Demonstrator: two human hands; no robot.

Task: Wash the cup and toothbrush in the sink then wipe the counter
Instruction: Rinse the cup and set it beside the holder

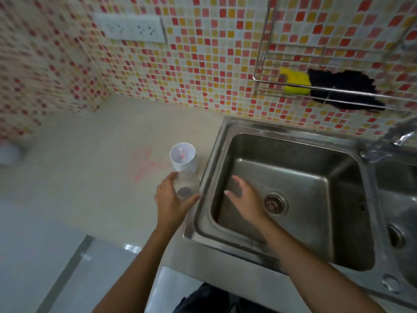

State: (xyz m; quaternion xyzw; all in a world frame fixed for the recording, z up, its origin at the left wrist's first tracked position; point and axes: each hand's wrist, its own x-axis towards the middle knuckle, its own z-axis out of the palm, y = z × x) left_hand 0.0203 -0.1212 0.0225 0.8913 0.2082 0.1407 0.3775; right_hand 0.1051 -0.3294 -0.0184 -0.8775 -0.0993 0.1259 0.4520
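Note:
My left hand (169,199) grips a clear cup (187,185) at the counter's edge, right beside the sink (216,141) rim. Just behind it a white cup (183,157) stands upright on the counter (90,159), with something small and pinkish inside; I cannot tell whether it is the toothbrush. My right hand (244,196) hovers over the left basin with fingers spread and relaxed, holding nothing. A faint pink smear (144,163) marks the counter left of the white cup.
A tap (392,141) stands at the right of the sink, beside a second basin (399,199). A wire rack (266,71) on the tiled wall holds a yellow sponge (295,81) and a black cloth (345,89). A socket panel (130,29) sits up left.

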